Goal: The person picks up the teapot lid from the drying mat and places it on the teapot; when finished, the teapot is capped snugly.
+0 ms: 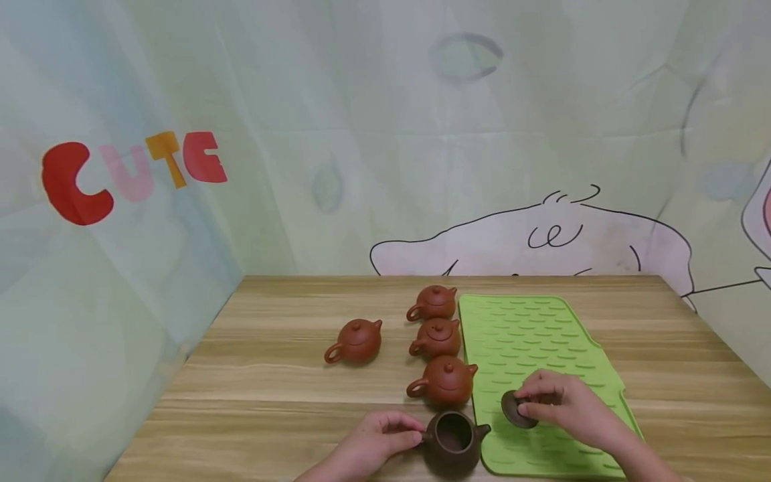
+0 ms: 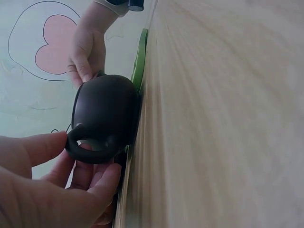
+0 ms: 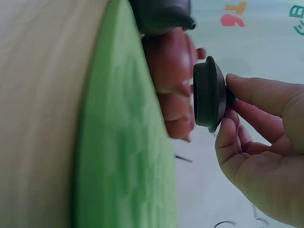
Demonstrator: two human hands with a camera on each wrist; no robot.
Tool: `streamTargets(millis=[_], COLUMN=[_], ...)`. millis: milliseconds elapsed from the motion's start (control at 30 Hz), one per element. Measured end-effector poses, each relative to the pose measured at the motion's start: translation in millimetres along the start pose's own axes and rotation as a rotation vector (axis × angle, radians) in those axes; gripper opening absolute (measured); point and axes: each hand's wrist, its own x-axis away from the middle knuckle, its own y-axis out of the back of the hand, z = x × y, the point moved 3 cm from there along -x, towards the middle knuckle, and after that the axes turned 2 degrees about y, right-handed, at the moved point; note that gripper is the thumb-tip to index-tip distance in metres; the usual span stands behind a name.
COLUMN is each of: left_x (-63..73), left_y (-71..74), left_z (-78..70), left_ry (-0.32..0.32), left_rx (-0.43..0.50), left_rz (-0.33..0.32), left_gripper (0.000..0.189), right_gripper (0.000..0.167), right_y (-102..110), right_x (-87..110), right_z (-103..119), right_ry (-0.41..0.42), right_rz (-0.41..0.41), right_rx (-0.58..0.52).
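Observation:
A dark brown teapot (image 1: 453,450) stands uncovered on the table at the front, its spout pointing right over the edge of a green mat (image 1: 530,375). My left hand (image 1: 381,438) holds the teapot's handle (image 2: 90,151) between thumb and fingers. Above the mat, my right hand (image 1: 560,405) pinches the knob of the dark teapot lid (image 1: 517,410). The right wrist view shows this lid (image 3: 209,95) tipped on its side, apart from the pot.
Beyond the dark pot, three reddish-brown teapots (image 1: 448,381) with lids on form a row along the mat's left edge. Another reddish teapot (image 1: 358,341) stands farther left on the wooden table (image 1: 271,388). A printed curtain (image 1: 337,134) hangs behind.

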Motion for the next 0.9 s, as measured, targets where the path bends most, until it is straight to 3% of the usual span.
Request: streamTargets(millis=[233, 633, 900], left_x=[0.3, -1.1, -1.2], left_y=[0.0, 0.6, 0.6], left_z=[-0.3, 0.9, 1.0], left_ry=[0.005, 0.013, 0.019], left_rx=[-0.028, -0.044, -0.048], left_rz=[-0.006, 0.001, 0.0], left_gripper=[0.021, 0.021, 0.02], right_gripper=[0.012, 0.016, 0.016], right_y=[-4, -40, -56], right_x=[-9.5, -25.9, -32.9], right_z=[23, 49, 56], right_ry=[0.118, 0.125, 0.191], right_rz=[-0.012, 0.134, 0.133], right_rx=[-0.01, -0.136, -0.12])
